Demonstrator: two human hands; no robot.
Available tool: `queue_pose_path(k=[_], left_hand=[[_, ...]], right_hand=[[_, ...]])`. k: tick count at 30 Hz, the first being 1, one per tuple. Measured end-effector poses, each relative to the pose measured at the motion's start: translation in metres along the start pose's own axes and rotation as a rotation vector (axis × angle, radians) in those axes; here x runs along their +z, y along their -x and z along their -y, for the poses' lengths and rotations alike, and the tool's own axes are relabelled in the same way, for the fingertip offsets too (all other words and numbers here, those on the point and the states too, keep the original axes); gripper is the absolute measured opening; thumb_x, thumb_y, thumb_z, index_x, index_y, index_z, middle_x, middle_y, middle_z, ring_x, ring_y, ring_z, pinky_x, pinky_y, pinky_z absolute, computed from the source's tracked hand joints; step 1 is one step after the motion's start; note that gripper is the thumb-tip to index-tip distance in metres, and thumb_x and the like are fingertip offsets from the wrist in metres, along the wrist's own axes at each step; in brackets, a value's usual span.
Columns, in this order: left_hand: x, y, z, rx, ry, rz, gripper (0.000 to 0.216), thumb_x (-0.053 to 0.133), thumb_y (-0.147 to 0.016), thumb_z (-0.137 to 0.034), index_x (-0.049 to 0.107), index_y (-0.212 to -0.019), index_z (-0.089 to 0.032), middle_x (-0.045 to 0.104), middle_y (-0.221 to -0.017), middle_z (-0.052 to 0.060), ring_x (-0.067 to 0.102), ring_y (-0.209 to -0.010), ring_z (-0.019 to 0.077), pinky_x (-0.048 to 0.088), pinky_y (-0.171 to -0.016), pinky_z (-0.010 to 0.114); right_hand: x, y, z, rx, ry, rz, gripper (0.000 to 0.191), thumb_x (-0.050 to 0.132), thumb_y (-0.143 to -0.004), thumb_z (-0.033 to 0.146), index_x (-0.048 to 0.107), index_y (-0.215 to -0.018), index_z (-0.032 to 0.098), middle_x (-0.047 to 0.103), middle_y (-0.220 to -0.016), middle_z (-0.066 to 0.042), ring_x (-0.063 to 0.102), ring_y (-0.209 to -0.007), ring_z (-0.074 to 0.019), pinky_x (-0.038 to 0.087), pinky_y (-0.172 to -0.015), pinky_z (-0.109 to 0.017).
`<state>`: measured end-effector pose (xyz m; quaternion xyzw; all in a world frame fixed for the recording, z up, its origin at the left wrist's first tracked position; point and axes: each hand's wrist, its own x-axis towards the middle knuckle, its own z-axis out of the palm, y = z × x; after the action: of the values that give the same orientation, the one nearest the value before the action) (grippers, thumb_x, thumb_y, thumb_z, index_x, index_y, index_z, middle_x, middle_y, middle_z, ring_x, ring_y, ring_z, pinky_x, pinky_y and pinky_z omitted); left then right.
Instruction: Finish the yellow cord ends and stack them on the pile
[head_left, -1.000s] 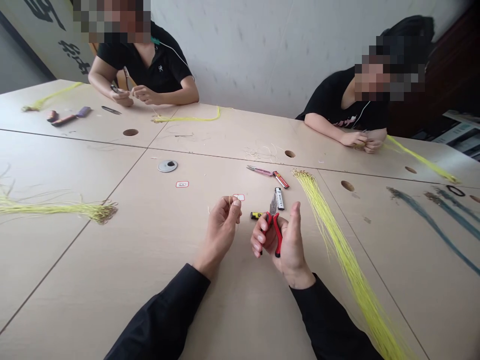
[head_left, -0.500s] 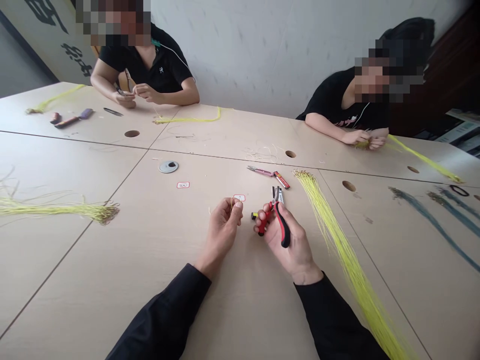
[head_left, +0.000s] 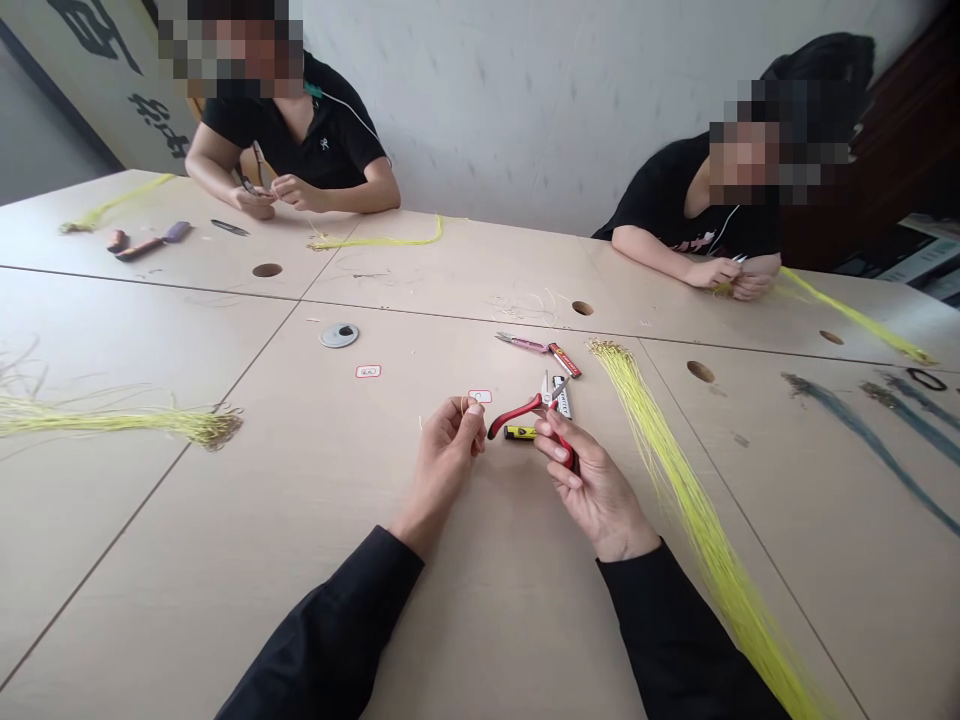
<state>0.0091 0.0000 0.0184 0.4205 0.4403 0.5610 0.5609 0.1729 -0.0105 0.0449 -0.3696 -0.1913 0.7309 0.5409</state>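
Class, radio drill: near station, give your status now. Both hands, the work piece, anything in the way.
Left hand pinching thin cord. Right hand gripping red-and-black pliers, handles spread. Small black-and-yellow item just beyond the pliers.

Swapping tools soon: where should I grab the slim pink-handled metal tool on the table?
Pinch the pink handles from above, on your near side: it lies flat, metal tip pointing left, with a red-and-white packet crowding the handle end.
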Motion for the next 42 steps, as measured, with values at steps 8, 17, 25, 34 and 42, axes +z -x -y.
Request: queue_pose_path(k=[8, 17, 25, 34, 42], left_hand=[[0.002, 0.002, -0.004, -0.02, 0.008, 0.059, 0.025, 0.057, -0.093, -0.039, 0.051, -0.081, -0.019, 0.05, -0.063, -0.004, 0.043, -0.056, 0.0086, 0.036, -0.057, 0.022], [0.001, 0.0, -0.001, -0.001, -0.027, 0.036, 0.024, 0.059, -0.092, -0.039, 0.054, -0.082, -0.018, 0.052, -0.064, -0.004, 0.044, -0.056, 0.0083, 0.037, -0.057, 0.021], [0.0, -0.001, 0.002, 0.039, -0.094, 0.031, 0.027, 0.057, -0.094, -0.04, 0.053, -0.08, -0.018, 0.051, -0.064, -0.003, 0.044, -0.057, 0.009, 0.037, -0.058, 0.021], [0.001, 0.007, -0.007, 0.12, -0.19, 0.054, 0.029, 0.06, -0.093, -0.046, 0.058, -0.082, -0.018, 0.05, -0.072, -0.002, 0.042, -0.064, 0.0105, 0.035, -0.06, 0.023], [0.001, 0.008, -0.005, 0.189, -0.293, 0.089, 0.029, 0.055, -0.095, -0.044, 0.056, -0.081, -0.018, 0.049, -0.073, -0.001, 0.04, -0.066, 0.0117, 0.034, -0.061, 0.024]], right_hand=[[0.002, -0.001, -0.003, -0.004, -0.273, 0.059, 0.006, 0.066, -0.093, 0.025, 0.066, -0.096, 0.019, 0.067, -0.095, -0.004, 0.068, -0.09, -0.0131, 0.062, -0.084, -0.028], [-0.001, -0.004, -0.004, -0.106, -0.188, 0.084, 0.027, 0.048, -0.099, 0.024, 0.066, -0.119, 0.023, 0.063, -0.134, -0.006, 0.053, -0.133, -0.0206, 0.043, -0.114, -0.046], [0.002, 0.004, -0.002, -0.058, -0.245, 0.103, 0.029, 0.047, -0.1, 0.034, 0.067, -0.115, 0.019, 0.065, -0.093, -0.005, 0.065, -0.092, -0.0175, 0.058, -0.091, -0.041], [-0.001, 0.01, 0.008, -0.372, 0.879, 0.055, 0.035, 0.062, -0.093, 0.047, 0.07, -0.116, 0.02, 0.066, -0.092, -0.005, 0.06, -0.089, -0.0185, 0.048, -0.083, -0.03], [-0.002, 0.011, 0.005, -0.347, 1.193, 0.158, 0.041, 0.048, -0.099, 0.053, 0.067, -0.085, 0.019, 0.062, -0.078, -0.004, 0.057, -0.076, -0.0188, 0.043, -0.071, -0.031]])
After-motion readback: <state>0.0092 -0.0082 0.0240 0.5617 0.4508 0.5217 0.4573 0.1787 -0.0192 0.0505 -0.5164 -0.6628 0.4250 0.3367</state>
